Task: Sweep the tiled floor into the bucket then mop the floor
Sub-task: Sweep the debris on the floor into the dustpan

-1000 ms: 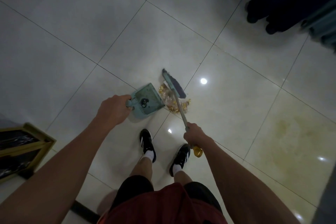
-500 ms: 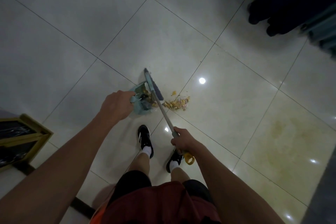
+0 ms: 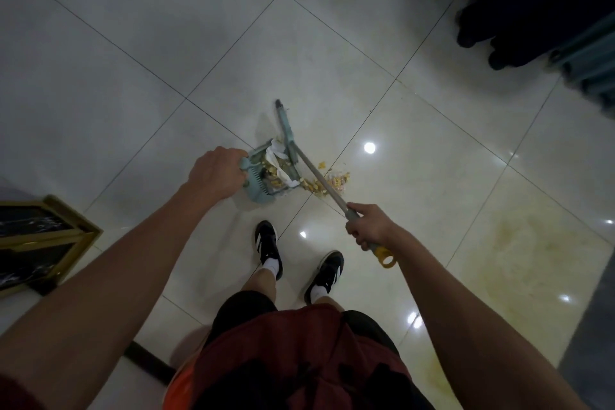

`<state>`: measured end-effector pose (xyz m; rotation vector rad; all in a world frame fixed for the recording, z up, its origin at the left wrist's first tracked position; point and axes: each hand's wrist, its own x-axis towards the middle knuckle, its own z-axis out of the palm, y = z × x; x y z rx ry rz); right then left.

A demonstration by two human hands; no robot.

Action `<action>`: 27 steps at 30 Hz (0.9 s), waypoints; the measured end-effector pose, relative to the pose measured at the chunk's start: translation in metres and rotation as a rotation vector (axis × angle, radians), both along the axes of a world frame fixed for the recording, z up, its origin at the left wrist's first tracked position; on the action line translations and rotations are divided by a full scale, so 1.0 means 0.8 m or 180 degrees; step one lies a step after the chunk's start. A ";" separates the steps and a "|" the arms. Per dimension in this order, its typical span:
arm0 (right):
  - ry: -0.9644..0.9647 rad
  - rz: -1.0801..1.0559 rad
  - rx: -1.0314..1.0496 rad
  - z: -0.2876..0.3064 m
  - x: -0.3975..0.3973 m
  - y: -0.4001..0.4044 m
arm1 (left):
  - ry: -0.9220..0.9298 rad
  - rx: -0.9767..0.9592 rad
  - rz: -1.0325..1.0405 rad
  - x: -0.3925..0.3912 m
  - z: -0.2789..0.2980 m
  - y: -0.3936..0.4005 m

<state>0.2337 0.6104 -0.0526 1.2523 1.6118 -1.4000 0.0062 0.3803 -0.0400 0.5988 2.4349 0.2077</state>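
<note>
**Sweeping scraps into dustpan**

L hand [image 3: 216,175] grips dustpan [image 3: 263,176] handle, handle mostly hidden under fist. R hand [image 3: 369,226] wraps broom [image 3: 289,143] pole near its yellow end. Scraps [image 3: 332,181] partly in pan, rest just beyond the pole; bristles hard to make out.

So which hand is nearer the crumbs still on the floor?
Right. The right hand grips the broom handle just below the crumbs; the left hand holds the dustpan beyond it.

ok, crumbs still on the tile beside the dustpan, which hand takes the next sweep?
Right. The right hand grips the broom, whose handle crosses the loose crumbs outside the dustpan. The left hand is busy holding the dustpan's handle, steadying it on the floor.
</note>
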 end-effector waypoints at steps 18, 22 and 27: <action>0.0428 -0.1242 -0.0507 -0.031 -0.103 -0.051 | 0.0021 -0.0279 0.0165 -0.072 0.000 -0.075; 0.0419 -0.1526 -0.0789 -0.045 -0.138 -0.067 | -0.0035 -0.0220 0.0194 -0.085 -0.005 -0.087; 0.0232 -0.1820 -0.0939 -0.065 -0.159 -0.091 | -0.0040 -0.0159 0.0170 -0.092 -0.009 -0.095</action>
